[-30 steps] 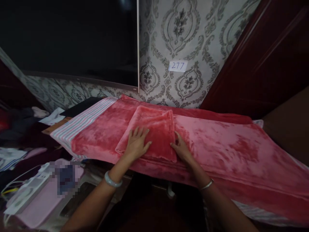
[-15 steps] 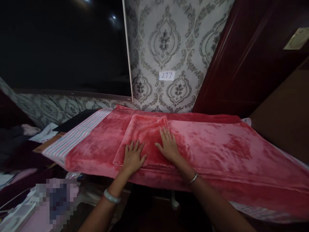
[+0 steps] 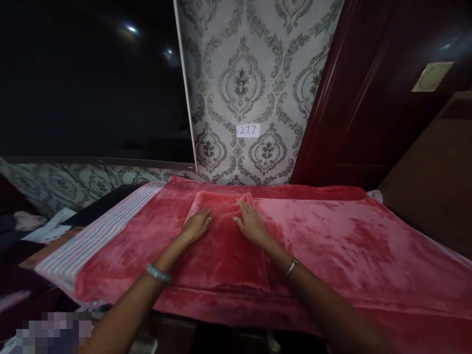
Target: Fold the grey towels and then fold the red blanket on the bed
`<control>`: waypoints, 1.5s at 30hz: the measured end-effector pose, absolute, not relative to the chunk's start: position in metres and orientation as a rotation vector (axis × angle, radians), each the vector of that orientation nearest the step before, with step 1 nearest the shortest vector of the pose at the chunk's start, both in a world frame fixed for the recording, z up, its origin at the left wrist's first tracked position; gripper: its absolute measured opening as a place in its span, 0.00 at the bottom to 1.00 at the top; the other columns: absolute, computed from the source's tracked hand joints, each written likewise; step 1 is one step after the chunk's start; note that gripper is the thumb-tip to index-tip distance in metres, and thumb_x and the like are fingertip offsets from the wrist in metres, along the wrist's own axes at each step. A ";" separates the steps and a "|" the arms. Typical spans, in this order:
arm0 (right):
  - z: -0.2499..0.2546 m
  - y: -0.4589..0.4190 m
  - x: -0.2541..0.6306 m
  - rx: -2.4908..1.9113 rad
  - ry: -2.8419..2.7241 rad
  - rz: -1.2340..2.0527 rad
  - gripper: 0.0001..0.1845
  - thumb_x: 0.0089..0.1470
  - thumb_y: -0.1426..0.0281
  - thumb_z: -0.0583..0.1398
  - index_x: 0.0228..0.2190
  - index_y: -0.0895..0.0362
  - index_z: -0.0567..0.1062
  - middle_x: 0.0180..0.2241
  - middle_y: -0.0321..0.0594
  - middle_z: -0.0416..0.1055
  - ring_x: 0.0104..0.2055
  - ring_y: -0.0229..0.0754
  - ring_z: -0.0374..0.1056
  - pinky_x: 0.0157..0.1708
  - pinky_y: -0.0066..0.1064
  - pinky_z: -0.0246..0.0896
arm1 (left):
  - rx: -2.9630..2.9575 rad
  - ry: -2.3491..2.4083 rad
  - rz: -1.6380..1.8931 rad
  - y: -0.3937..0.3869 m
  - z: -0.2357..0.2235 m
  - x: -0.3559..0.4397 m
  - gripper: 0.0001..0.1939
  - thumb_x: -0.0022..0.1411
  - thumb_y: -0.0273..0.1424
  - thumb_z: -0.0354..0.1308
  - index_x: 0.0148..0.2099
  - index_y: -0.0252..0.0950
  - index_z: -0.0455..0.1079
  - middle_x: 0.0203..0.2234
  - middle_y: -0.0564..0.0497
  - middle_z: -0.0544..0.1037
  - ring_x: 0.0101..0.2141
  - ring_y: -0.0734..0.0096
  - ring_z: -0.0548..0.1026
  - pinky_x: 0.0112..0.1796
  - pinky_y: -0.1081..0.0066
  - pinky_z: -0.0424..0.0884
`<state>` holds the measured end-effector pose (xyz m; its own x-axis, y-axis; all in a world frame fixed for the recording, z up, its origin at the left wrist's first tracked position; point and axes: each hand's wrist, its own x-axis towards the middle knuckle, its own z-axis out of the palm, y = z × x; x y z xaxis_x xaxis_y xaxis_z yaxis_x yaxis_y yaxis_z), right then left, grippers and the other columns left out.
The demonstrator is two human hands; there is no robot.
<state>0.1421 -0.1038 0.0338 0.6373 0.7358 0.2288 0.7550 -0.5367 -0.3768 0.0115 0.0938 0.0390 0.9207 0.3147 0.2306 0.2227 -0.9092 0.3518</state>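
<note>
Plush pink-red fleece, folded into a small rectangle (image 3: 224,241), is lying on the left-centre of a larger red fleece blanket (image 3: 332,241) that is covering the worktop, with a striped pink-and-grey cloth (image 3: 92,236) showing at the left edge. Both hands are resting on the far end of the folded piece: the left hand (image 3: 196,225) is lying flat with its fingers together near the far-left corner, and the right hand (image 3: 251,223) is lying flat with its fingers slightly spread near the far-right corner. Neither is pinching anything. Judging from this, the fold is being smoothed, and doing it well is calling for even, light pressure from both palms, keeping the edges stacked squarely and the pile unruffled. Patterned grey wallpaper (image 3: 243,83) is bearing a small white label reading 277 (image 3: 248,130).
</note>
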 end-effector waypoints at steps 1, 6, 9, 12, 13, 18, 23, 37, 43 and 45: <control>0.042 -0.092 0.150 -2.441 -1.153 -0.075 0.37 0.66 0.60 0.50 0.69 0.67 0.54 0.71 0.55 0.46 0.73 0.51 0.40 0.70 0.47 0.32 | 2.795 0.434 0.360 0.102 0.044 0.028 0.26 0.69 0.32 0.45 0.65 0.31 0.65 0.64 0.41 0.69 0.63 0.60 0.67 0.64 0.60 0.61; 0.048 -0.045 0.185 -2.509 -1.057 -0.141 0.37 0.67 0.59 0.48 0.69 0.67 0.51 0.72 0.54 0.42 0.73 0.50 0.39 0.70 0.46 0.31 | 2.896 0.540 0.211 0.128 0.051 0.094 0.28 0.71 0.35 0.45 0.69 0.31 0.60 0.68 0.39 0.60 0.68 0.58 0.57 0.66 0.58 0.53; 0.020 -0.040 0.199 -2.547 -1.059 -0.148 0.38 0.67 0.55 0.48 0.69 0.67 0.53 0.71 0.53 0.44 0.74 0.51 0.37 0.70 0.48 0.30 | 2.892 0.584 0.156 0.136 0.035 0.111 0.28 0.71 0.40 0.47 0.69 0.36 0.60 0.69 0.39 0.58 0.69 0.51 0.54 0.66 0.46 0.48; -0.008 -0.046 0.206 -2.607 -1.001 -0.095 0.41 0.66 0.51 0.48 0.68 0.67 0.56 0.71 0.54 0.46 0.74 0.52 0.37 0.70 0.50 0.30 | 2.921 0.695 0.139 0.143 0.015 0.115 0.31 0.72 0.43 0.44 0.71 0.36 0.56 0.70 0.38 0.55 0.70 0.48 0.50 0.65 0.37 0.43; -0.014 -0.048 0.208 -2.621 -0.982 -0.082 0.41 0.66 0.50 0.48 0.68 0.67 0.57 0.71 0.54 0.46 0.74 0.53 0.36 0.70 0.50 0.30 | 2.942 0.724 0.147 0.144 0.010 0.115 0.31 0.72 0.44 0.42 0.72 0.36 0.55 0.71 0.38 0.54 0.70 0.48 0.49 0.65 0.36 0.42; -0.020 -0.048 0.211 -2.645 -0.991 -0.060 0.42 0.66 0.49 0.46 0.68 0.67 0.56 0.71 0.53 0.46 0.74 0.52 0.36 0.70 0.49 0.31 | 2.972 0.719 0.071 0.152 0.000 0.118 0.33 0.73 0.46 0.38 0.73 0.37 0.51 0.71 0.41 0.53 0.71 0.53 0.48 0.66 0.40 0.41; -0.021 -0.048 0.212 -2.676 -0.994 -0.065 0.41 0.67 0.49 0.46 0.68 0.67 0.57 0.71 0.54 0.46 0.73 0.52 0.38 0.69 0.49 0.32 | 2.948 0.709 0.043 0.152 0.002 0.119 0.33 0.73 0.47 0.38 0.73 0.37 0.52 0.72 0.42 0.53 0.71 0.54 0.47 0.66 0.41 0.41; 0.020 -0.095 0.177 -2.679 -1.108 0.117 0.36 0.68 0.54 0.44 0.71 0.57 0.50 0.73 0.48 0.40 0.74 0.53 0.34 0.68 0.56 0.39 | 2.880 0.770 0.093 0.139 0.041 0.068 0.34 0.72 0.47 0.41 0.74 0.37 0.50 0.73 0.38 0.46 0.71 0.46 0.42 0.65 0.41 0.46; -0.005 -0.135 0.126 -2.638 -1.322 0.037 0.36 0.67 0.51 0.47 0.71 0.52 0.51 0.73 0.45 0.41 0.74 0.55 0.33 0.68 0.58 0.36 | 2.991 0.492 0.114 0.097 0.002 -0.012 0.34 0.70 0.50 0.45 0.73 0.45 0.52 0.73 0.43 0.47 0.71 0.45 0.43 0.65 0.39 0.45; -0.015 -0.140 0.118 -2.657 -1.329 0.035 0.36 0.68 0.52 0.47 0.70 0.53 0.51 0.73 0.45 0.40 0.74 0.54 0.33 0.68 0.59 0.37 | 2.987 0.521 0.126 0.090 -0.010 -0.025 0.34 0.71 0.49 0.44 0.74 0.44 0.50 0.73 0.42 0.45 0.72 0.46 0.41 0.65 0.39 0.46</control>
<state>0.1183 -0.1398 -0.0153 0.6025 0.7963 0.0547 0.7922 -0.5883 -0.1622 -0.0246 0.0903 -0.0103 0.9378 0.3413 0.0634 0.3323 -0.9355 0.1197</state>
